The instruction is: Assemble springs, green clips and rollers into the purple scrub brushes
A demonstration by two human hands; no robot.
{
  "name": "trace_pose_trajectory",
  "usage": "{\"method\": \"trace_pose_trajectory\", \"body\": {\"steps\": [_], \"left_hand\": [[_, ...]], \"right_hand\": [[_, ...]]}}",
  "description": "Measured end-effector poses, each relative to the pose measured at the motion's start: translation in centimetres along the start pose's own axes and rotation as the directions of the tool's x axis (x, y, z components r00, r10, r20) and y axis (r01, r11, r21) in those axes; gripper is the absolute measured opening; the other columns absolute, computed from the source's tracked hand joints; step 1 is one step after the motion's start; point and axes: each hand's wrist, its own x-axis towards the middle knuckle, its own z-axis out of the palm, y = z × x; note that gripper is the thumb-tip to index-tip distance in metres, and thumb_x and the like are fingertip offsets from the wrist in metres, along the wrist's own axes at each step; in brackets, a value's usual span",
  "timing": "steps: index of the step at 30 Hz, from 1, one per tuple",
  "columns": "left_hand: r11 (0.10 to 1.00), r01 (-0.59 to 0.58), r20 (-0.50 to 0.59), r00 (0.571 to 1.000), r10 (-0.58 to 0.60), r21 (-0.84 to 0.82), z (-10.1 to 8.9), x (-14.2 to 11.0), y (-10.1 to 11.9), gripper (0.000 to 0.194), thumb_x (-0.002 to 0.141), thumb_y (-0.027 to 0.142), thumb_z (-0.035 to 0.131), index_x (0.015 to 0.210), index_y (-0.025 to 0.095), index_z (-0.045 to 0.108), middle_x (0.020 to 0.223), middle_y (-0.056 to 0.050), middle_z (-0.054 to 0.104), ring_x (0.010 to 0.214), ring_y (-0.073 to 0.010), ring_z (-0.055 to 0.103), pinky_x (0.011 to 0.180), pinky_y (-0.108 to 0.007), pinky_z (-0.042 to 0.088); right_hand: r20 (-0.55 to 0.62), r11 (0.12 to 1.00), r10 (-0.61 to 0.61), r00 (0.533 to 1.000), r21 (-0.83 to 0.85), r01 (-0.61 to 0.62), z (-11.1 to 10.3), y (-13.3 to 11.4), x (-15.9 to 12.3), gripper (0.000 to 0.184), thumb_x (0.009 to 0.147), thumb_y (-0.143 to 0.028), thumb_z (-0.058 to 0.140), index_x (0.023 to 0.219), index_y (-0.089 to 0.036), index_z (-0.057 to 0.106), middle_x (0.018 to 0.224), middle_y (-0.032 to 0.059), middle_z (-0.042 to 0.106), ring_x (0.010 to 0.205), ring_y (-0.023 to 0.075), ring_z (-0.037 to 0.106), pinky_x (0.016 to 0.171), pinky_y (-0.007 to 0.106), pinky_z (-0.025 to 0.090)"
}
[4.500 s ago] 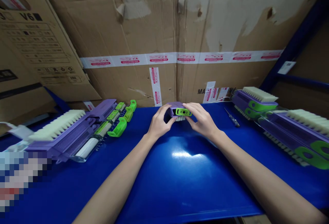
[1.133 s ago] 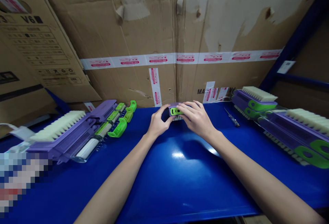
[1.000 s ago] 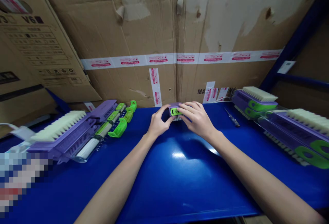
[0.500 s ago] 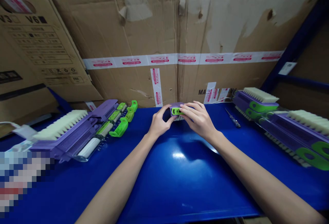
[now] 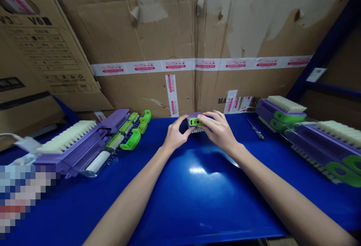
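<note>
Near the back of the blue table, both hands are on a small purple brush block (image 5: 191,115) with white bristles underneath. On its near face is a lime-green piece (image 5: 194,122) with dark slots. My left hand (image 5: 175,135) grips the block's left side, thumb below and fingers above. My right hand (image 5: 220,131) closes on the right side, with its fingertips over the right part of the green piece. The fingers hide much of the block, and I cannot tell whether it rests on the table.
On the left lie a purple brush unit (image 5: 80,155) with pale bristles and several green clips (image 5: 132,140). Purple brush units (image 5: 318,144) with green ends stand at right, near a screwdriver (image 5: 256,130). Cardboard (image 5: 141,43) walls the back; a blue frame post (image 5: 324,46) rises at right.
The fingers of my right hand have shifted slightly, so a bit more of the green piece shows. My left hand stays in place.
</note>
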Motion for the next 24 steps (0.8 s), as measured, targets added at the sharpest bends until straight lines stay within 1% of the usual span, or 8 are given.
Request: {"method": "trace_pose_trajectory", "body": {"steps": [8,12,18,24], "left_hand": [[0.999,0.018,0.002,1.0,-0.017,-0.031,0.01,0.01,-0.03,0.042,0.078,0.032,0.067,0.116,0.02,0.055,0.117,-0.007,0.066,0.106,-0.0206,0.063,0.095,-0.036,0.05],[0.999,0.027,0.003,1.0,-0.026,-0.048,0.02,0.06,0.01,0.042,0.078,0.033,0.066,0.116,0.02,0.055,0.117,-0.006,0.065,0.107,-0.0205,0.063,0.096,-0.036,0.049],[0.997,0.042,0.007,0.999,-0.042,-0.061,0.02,0.15,0.11,0.042,0.078,0.032,0.067,0.116,0.02,0.055,0.115,-0.007,0.066,0.106,-0.0207,0.063,0.096,-0.037,0.05],[0.997,0.043,0.003,0.999,-0.043,-0.068,0.0,0.13,0.05,0.041,0.078,0.033,0.066,0.116,0.021,0.055,0.117,-0.006,0.066,0.107,-0.021,0.063,0.097,-0.038,0.049]], "right_hand": [[0.014,0.996,0.075,0.997,0.056,-0.076,0.32,-0.12,0.01,0.019,0.088,-0.024,0.057,0.104,-0.022,0.067,0.113,0.0053,0.069,0.105,0.0209,0.059,0.09,0.039,0.044],[0.014,0.993,0.097,0.995,0.07,-0.097,0.42,-0.06,0.01,0.021,0.088,-0.024,0.057,0.106,-0.022,0.067,0.113,0.0057,0.069,0.106,0.0208,0.059,0.089,0.038,0.045],[-0.007,0.997,0.058,0.998,0.059,-0.057,0.2,-0.05,0.13,0.029,0.088,-0.024,0.056,0.116,-0.022,0.062,0.106,0.0074,0.071,0.104,0.0202,0.06,0.089,0.038,0.045],[0.003,1.0,0.014,1.0,0.0,-0.014,0.1,-0.01,0.17,0.03,0.09,-0.025,0.054,0.12,-0.022,0.06,0.106,0.0085,0.071,0.104,0.0202,0.061,0.097,0.042,0.041]]}}
